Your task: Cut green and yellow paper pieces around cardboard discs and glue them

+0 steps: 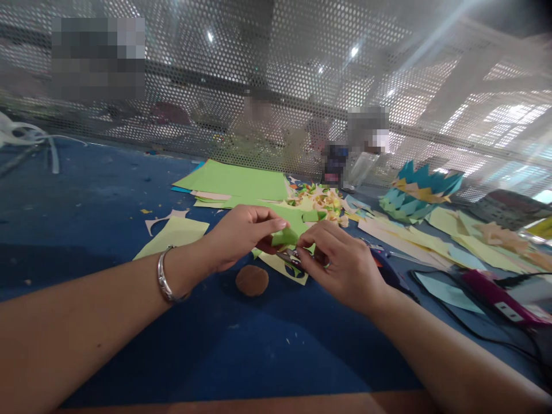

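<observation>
Pinched at centre frame between thumb and fingers of the left grip (245,233), drawn nearly closed: a small green paper piece (285,236). At its right edge, the right grip (342,261), with fingertips bunched; cannot tell whether holding anything. Probably very light, limp, easily creased; best taken gently by the edges. Just below, on the worktop (259,351), a brown disc (252,280); above centre, green sheets (248,181); farther right, a turquoise paper ring (420,195).

Left hand (244,236) and right hand (347,264) nearly meet, both curled inward.
</observation>
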Tool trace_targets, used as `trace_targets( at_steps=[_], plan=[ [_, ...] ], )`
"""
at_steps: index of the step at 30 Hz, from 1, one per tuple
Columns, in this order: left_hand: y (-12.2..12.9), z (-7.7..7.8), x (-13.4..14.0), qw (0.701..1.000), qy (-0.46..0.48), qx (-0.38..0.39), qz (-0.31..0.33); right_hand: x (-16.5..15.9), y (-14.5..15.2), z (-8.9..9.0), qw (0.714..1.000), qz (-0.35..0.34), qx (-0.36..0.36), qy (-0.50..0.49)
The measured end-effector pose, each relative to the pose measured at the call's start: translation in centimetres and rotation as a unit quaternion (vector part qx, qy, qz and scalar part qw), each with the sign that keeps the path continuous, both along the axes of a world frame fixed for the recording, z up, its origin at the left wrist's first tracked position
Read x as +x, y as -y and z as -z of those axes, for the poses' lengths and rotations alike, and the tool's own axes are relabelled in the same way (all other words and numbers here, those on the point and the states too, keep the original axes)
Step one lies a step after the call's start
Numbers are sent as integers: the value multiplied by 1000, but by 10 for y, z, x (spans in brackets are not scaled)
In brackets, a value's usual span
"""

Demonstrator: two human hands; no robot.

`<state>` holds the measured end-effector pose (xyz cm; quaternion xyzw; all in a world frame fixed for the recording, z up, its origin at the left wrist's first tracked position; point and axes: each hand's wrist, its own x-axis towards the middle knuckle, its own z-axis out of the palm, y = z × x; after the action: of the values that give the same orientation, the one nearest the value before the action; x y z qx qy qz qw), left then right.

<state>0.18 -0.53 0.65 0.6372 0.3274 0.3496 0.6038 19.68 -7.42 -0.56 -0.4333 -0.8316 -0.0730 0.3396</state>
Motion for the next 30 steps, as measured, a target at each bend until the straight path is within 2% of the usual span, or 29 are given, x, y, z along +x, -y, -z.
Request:
trace_targets(
  at_steps=[3, 8, 12, 18, 24, 27, 30],
  plan=[
    [1, 1, 1, 1000, -19, -8, -18, 0, -1, 1, 1000, -4, -7, 9],
    [2, 1, 2, 999, 3, -6, -35, 2, -1, 1, 1000, 0, -4, 29],
    [3, 0, 2, 1000, 18, -11, -22, 3, -1, 0, 999, 2, 2, 40],
    [1, 0, 0, 999, -5, 35, -39, 4, -1, -1, 1000, 17, -14, 14],
    [-6, 3, -2, 995, -20, 51, -88, 32, -4, -15, 989, 116, -83, 42],
    [-7, 5, -2, 996, -7, 36, -84, 62, 1, -22, 974, 162, -134, 77],
    [-7, 6, -1, 997, 19, 21, -67, 102, 13, -20, 954, 245, -144, 100]
  ],
)
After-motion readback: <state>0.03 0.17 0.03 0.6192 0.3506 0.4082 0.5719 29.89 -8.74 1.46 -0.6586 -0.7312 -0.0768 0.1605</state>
